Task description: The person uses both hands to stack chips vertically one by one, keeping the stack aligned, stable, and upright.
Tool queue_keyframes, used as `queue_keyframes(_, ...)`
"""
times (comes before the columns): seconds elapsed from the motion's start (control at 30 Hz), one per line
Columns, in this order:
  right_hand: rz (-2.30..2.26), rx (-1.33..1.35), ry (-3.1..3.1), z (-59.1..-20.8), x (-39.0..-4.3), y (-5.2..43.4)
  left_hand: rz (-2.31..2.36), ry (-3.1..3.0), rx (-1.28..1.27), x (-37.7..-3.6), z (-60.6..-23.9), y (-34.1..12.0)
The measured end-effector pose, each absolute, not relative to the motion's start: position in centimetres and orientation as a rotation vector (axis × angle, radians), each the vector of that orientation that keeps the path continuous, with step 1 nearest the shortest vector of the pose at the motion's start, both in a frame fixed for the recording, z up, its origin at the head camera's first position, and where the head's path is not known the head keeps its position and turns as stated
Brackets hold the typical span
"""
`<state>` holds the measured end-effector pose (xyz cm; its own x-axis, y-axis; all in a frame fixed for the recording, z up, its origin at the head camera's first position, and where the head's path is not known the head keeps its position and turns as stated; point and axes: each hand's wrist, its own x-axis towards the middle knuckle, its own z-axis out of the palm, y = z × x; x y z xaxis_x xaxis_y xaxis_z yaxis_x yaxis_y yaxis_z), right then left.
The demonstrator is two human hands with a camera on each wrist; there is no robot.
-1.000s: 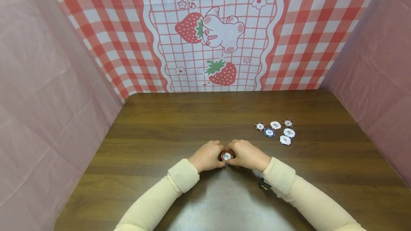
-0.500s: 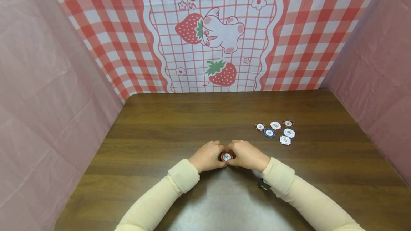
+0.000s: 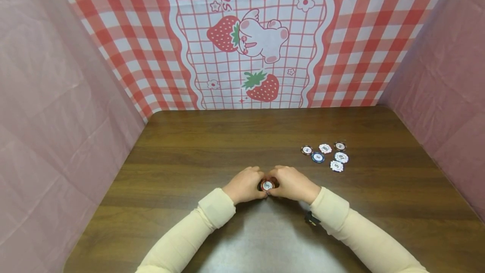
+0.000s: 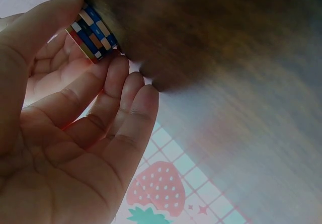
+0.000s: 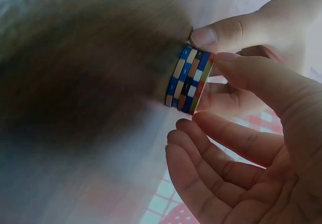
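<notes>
Together, the left hand (image 3: 244, 185) and right hand (image 3: 292, 183) close round a short stack of chips (image 3: 267, 185) standing on the bench (image 3: 189, 155) near its front middle. Each hand pinches the stack's rim, thumb on one side and fingertips (image 4: 116, 65) on the other, as both wrist views show. The chips look hard, light and smooth-edged, so the stack probably shears apart easily; squeezing evenly at the striped rim, low and all round, seems the safest hold. Six loose chips (image 3: 325, 156) lie well apart to the right.
</notes>
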<state>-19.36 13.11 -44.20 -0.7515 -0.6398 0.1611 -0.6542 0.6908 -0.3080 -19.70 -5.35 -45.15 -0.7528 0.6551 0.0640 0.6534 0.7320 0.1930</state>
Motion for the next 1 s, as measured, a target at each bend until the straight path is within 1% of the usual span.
queue_keyframes(0.37,0.550,0.863,-2.895,-43.5,-19.5,15.6,0.306,2.905,1.069,-19.7,-45.1,-5.3)
queue_keyframes(1.0,0.509,0.546,-2.935,-42.3,-20.2,22.5,0.324,2.897,1.079,-19.6,-45.1,-5.3)
